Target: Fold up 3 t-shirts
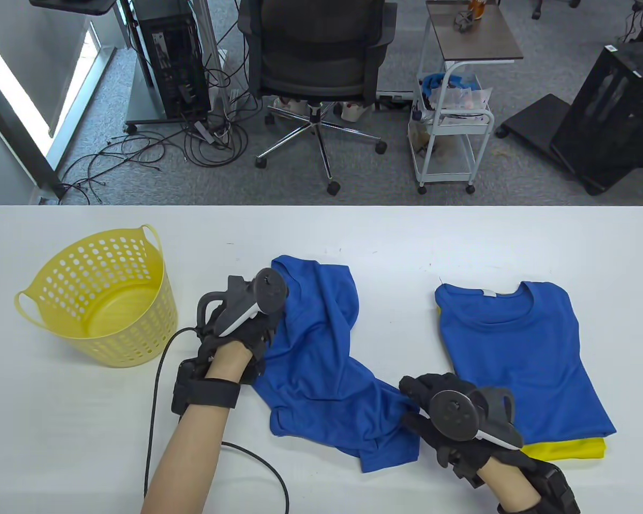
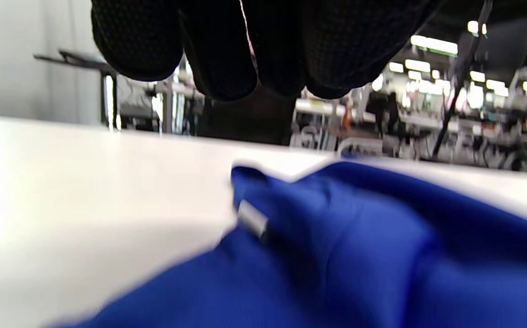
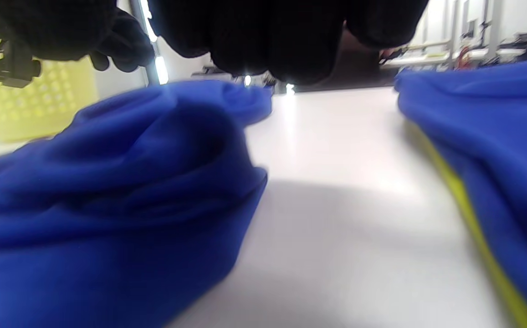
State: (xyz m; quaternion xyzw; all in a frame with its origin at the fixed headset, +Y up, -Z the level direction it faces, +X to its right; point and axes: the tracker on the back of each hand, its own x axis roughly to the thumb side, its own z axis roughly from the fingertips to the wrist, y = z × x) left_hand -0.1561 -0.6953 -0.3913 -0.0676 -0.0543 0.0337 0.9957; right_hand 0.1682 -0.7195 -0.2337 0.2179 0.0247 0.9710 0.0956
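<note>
1. The loose blue t-shirt (image 1: 321, 364) lies crumpled in the middle of the white table (image 1: 461, 241). It has deep wrinkles and its lower edge is turned toward the near side.
2. The left hand (image 1: 241, 334) is at the left edge of this shirt, near the collar. The tracker covers the fingers, so I cannot tell whether they pinch the cloth or only rest on it.
3. The right hand (image 1: 445, 412) is at the lower right corner of the same shirt. Its fingers touch the hem there, but a grip is not clearly visible.
4. On the right side there is a folded blue t-shirt (image 1: 520, 358), flat and smooth, with the collar toward the far side. It lies on top of a folded yellow t-shirt (image 1: 568, 448), of which only the edges show.
5. A yellow basket (image 1: 107, 300) stands on the left part of the table.
</note>
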